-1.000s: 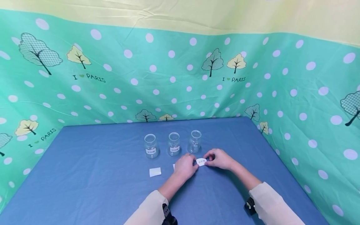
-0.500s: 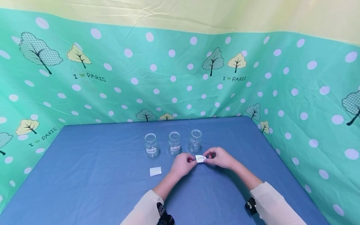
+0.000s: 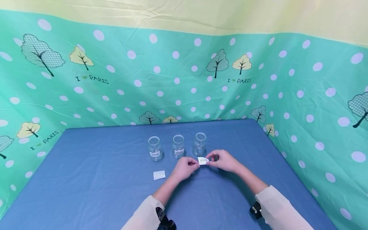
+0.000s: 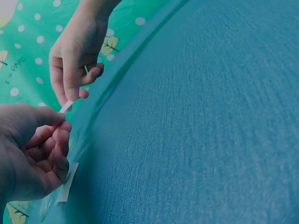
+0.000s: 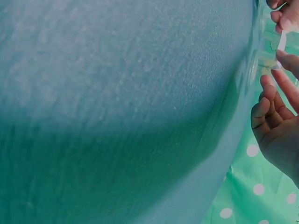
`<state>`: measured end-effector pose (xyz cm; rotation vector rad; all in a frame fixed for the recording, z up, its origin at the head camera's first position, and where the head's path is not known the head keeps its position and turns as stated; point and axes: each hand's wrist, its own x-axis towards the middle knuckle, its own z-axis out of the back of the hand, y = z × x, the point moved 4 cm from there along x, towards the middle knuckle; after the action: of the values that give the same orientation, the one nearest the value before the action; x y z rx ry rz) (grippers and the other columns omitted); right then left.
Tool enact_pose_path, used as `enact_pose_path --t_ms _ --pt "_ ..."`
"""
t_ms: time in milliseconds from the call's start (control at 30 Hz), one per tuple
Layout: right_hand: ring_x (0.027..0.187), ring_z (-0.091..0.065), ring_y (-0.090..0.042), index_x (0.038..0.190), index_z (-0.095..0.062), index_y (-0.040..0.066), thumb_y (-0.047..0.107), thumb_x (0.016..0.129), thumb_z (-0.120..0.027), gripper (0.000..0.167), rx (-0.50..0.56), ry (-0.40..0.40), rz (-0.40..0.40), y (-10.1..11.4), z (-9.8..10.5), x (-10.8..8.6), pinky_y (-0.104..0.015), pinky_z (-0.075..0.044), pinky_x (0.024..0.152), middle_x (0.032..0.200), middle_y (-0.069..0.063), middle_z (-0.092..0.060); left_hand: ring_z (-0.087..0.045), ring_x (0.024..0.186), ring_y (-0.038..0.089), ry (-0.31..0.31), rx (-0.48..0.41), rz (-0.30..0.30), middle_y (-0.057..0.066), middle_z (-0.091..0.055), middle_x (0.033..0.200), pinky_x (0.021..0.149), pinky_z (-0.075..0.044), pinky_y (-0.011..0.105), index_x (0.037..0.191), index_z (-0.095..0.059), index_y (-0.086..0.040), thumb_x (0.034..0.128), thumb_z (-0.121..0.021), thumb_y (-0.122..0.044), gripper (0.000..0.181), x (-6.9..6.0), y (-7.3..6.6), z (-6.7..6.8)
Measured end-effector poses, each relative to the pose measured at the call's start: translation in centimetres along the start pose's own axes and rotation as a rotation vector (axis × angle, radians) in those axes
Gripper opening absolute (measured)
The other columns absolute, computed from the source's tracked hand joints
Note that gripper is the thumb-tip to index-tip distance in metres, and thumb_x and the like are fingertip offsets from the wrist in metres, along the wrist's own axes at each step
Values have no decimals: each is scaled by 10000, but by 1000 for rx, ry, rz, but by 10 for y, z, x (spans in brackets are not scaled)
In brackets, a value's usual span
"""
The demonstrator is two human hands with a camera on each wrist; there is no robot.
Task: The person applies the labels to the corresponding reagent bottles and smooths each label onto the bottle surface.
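Note:
A small white label with writing (image 3: 203,160) is stretched between two hands just in front of the rightmost glass jar (image 3: 199,146). My left hand (image 3: 183,168) pinches its left edge between thumb and finger; my right hand (image 3: 225,161) pinches its right edge. Seen edge-on in the left wrist view, the label (image 4: 67,107) spans the fingertips of the left hand (image 4: 35,151) and right hand (image 4: 77,51). The left jar (image 3: 154,148) and middle jar (image 3: 178,145) each carry a written label on the front; none shows on the right jar.
A blank white slip (image 3: 159,175) lies on the blue tablecloth (image 3: 100,179) in front of the left jar. Polka-dot curtains (image 3: 172,73) hang behind the table and along its sides.
The label and both hands have shifted slightly left and away from the body. A second slip's edge, seen earlier beside my left hand, is no longer visible.

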<state>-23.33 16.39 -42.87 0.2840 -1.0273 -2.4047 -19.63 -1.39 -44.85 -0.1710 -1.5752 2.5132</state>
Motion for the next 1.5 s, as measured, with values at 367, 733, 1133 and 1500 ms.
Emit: enact_pose_path --t_ms 367,733,1133,1500 --pt "546 -488 -80 1006 -693 104 228 806 -727 237 -12 -36 23 7 0 -2 -231 -434 486 773 -12 -632 -638 578 198 -15 -60 42 150 -685 747 487 -464 252 881 -696 -29 847 -627 -162 153 -2 0 1" --pt "609 -493 -137 962 -711 190 224 826 -710 140 -81 -101 87 35 -2 -2 -225 -432 549 781 49 -570 -620 566 222 -24 -85 48 178 -669 729 459 -458 259 901 -689 -34 863 -617 -188 174 -3 -1 5" --pt "596 -471 -64 965 -721 180 204 844 -691 127 -87 -73 128 43 -8 -2 -212 -435 546 773 61 -559 -626 635 325 18 -85 -34 219 -656 762 465 -457 269 935 -679 -33 892 -616 -203 187 -7 -9 13" --pt "573 -453 -47 968 -722 189 200 867 -664 117 -70 -102 146 47 -10 -1 -210 -425 532 782 61 -580 -619 641 296 8 -75 -39 225 -650 770 482 -444 251 966 -677 -71 914 -599 -208 167 -8 -11 17"
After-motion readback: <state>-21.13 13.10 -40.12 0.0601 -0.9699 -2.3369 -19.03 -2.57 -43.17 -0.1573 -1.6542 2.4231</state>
